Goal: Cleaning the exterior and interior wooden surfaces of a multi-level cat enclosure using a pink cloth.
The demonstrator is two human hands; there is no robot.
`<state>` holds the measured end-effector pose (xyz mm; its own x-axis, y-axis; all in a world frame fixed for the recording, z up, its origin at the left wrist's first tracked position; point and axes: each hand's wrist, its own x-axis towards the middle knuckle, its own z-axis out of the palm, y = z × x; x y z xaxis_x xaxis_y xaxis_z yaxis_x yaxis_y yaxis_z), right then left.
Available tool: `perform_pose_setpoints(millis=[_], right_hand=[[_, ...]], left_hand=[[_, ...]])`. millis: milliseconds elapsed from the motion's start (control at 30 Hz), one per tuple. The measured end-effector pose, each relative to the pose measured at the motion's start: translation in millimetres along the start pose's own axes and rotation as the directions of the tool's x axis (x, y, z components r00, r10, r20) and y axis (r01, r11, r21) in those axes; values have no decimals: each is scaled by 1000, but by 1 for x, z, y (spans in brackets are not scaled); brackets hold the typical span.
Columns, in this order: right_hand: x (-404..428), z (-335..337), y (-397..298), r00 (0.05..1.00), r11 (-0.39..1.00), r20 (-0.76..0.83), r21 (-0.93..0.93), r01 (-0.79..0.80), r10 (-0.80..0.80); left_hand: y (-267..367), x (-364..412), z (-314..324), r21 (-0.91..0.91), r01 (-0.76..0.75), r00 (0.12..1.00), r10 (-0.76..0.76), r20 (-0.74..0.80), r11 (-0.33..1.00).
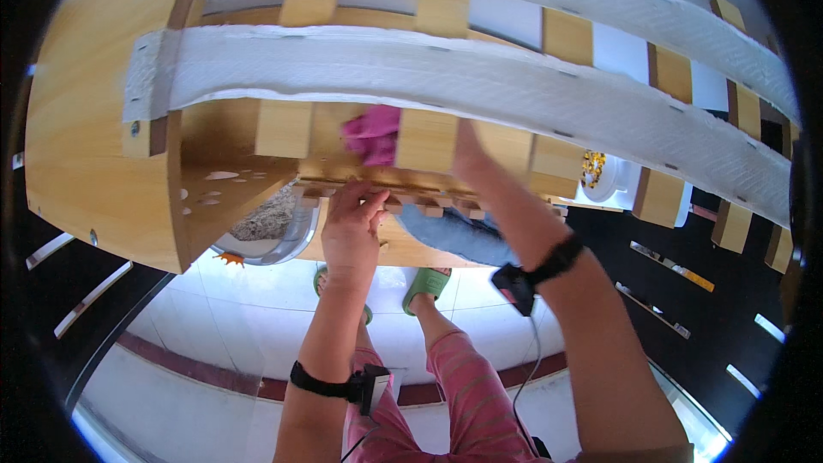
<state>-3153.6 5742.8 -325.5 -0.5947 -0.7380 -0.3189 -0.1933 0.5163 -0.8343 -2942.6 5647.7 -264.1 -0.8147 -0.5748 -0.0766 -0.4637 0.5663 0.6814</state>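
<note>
My left hand (353, 215) rests on a slatted wooden panel (418, 199), with its fingers bent over the upper edge. My right arm reaches between the wooden slats of a pet cage. My right hand (471, 157) shows only as a blurred part near the wrist, and slats hide its fingers. A bright pink cloth (379, 135) shows in a gap between the slats to the left of that hand. Whether my right hand touches the cloth is hidden. Inside the cage, below the panel, lies a grey-blue rounded mat (450, 235).
White padding strips (386, 71) run across the cage front. A clear tub (270, 231) of litter-like material stands lower left. At right is a white bowl (598, 177) with yellow-brown pieces. A wooden side board (96, 141) closes the left. Cables hang from both wrist devices.
</note>
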Motion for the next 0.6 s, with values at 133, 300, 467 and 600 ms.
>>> perform_pose_setpoints(millis=[133,300,467,600], right_hand=[[-53,-72,8,933,744,164,566,-354,319],[-40,9,-36,994,832,101,-554,29,32],[18,108,-84,973,906,166,-366,213,-161],[43,129,-92,995,955,-97,291,65,-38]], left_hand=[[12,5,15,-84,12,1000,-13,-7,996],[3,0,7,-41,-47,994,43,-97,998],[-9,-18,3,-225,67,949,-132,-286,972],[7,-25,-15,-254,24,913,-125,-388,967]])
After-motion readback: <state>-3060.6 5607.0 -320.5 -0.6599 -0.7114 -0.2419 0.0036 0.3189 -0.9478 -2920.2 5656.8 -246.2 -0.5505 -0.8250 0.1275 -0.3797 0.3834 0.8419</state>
